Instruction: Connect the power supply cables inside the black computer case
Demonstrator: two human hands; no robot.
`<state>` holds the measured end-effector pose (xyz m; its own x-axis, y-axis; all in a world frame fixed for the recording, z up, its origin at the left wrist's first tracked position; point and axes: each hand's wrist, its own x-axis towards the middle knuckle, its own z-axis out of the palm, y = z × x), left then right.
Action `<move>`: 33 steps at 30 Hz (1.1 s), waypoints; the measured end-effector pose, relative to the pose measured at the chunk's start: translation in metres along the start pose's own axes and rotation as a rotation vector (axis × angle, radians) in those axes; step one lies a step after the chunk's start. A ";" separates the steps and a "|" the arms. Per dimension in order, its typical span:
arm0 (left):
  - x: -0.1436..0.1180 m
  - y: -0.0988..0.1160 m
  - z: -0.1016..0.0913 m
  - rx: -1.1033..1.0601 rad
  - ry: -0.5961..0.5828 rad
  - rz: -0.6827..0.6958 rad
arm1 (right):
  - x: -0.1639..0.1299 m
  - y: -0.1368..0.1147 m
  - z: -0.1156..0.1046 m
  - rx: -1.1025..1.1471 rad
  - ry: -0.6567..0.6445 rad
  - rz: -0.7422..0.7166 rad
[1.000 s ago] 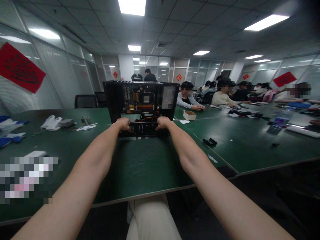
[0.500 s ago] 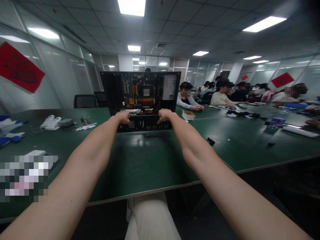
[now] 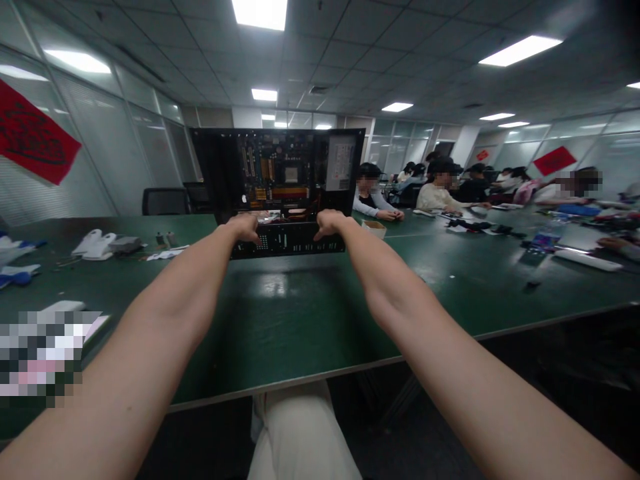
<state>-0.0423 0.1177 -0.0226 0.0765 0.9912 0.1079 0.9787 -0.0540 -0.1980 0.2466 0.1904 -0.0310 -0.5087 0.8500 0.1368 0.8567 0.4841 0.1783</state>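
A black open computer case (image 3: 290,244) is in front of me at arm's length, its open side towards me. Inside it are a motherboard (image 3: 280,157) with orange slots and, at the right, a silver power supply (image 3: 341,163). Loose cables lie along the lower part. My left hand (image 3: 243,228) grips the near edge left of centre, fingers curled over it. The same edge is gripped further right by my right hand (image 3: 330,224). Both thumbs point down over the perforated panel. The case's underside and far side are hidden.
The green table (image 3: 300,333) spreads beneath. At left are white objects (image 3: 95,245), a grey block (image 3: 125,245) and papers. A small box (image 3: 374,229) stands right of the case. Several people sit along the right, with a white bar (image 3: 589,259) and dark parts before them.
The case has risen slightly and looks a little larger, its top edge higher in view. Both hands keep their hold on its near edge. My view has shifted slightly.
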 end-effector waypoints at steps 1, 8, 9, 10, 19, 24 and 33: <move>0.000 0.001 0.000 0.024 -0.009 -0.001 | -0.001 0.000 0.001 0.000 -0.001 -0.003; -0.002 0.005 0.010 0.052 -0.030 0.006 | -0.002 -0.004 0.015 0.001 -0.022 -0.010; -0.002 0.004 0.012 0.051 -0.028 0.009 | -0.002 -0.006 0.018 0.005 -0.024 -0.009; -0.003 0.004 0.014 0.050 -0.030 0.011 | -0.002 -0.007 0.021 0.010 -0.028 -0.008; -0.004 0.005 0.039 0.020 -0.068 0.013 | 0.000 -0.009 0.049 0.031 -0.067 -0.026; -0.002 0.007 0.056 0.012 -0.073 0.016 | 0.000 -0.010 0.059 0.036 -0.085 -0.031; -0.001 0.010 0.068 0.021 -0.128 0.011 | 0.004 -0.010 0.075 0.049 -0.100 -0.032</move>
<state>-0.0456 0.1244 -0.0904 0.0610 0.9979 -0.0198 0.9736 -0.0639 -0.2191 0.2422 0.2046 -0.1055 -0.5269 0.8492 0.0338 0.8446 0.5187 0.1329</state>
